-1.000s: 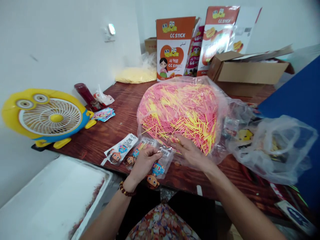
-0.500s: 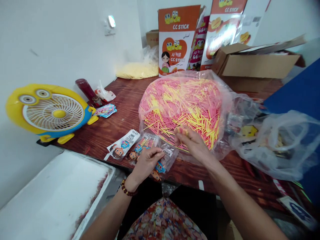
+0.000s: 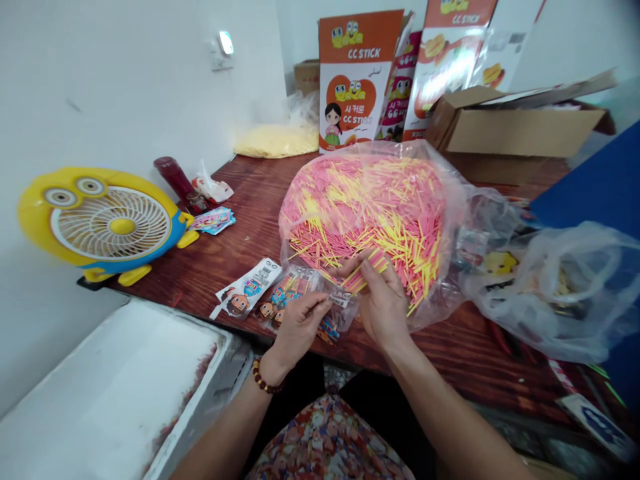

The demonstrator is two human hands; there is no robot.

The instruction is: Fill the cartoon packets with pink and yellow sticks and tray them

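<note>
My left hand [image 3: 304, 322] pinches the edge of a small clear printed pouch [image 3: 341, 297] at the table's front edge. In my right hand [image 3: 383, 303] is a bundle of pink and yellow sticks [image 3: 367, 272], their ends pointing left toward the pouch. Just beyond both hands lies a large clear plastic bag [image 3: 453, 200] full of loose pink and yellow sticks [image 3: 360, 200]. Filled pouches [image 3: 287, 293] with cartoon faces lie left of my left hand. Beside them is a flat stack of white printed pouches [image 3: 247, 288].
A yellow and blue fan [image 3: 120, 227] stands at the left, near a dark red bottle [image 3: 173, 177] and a tissue pack [image 3: 213, 189]. Printed cartons [image 3: 355, 80] and an open cardboard box [image 3: 520, 133] line the back. A plastic bag [image 3: 555, 287] lies at the right.
My right hand has come back from the stick pile toward my left hand, turned so that the stick bundle shows. The pouch in my left hand has lifted and tilted toward it.
</note>
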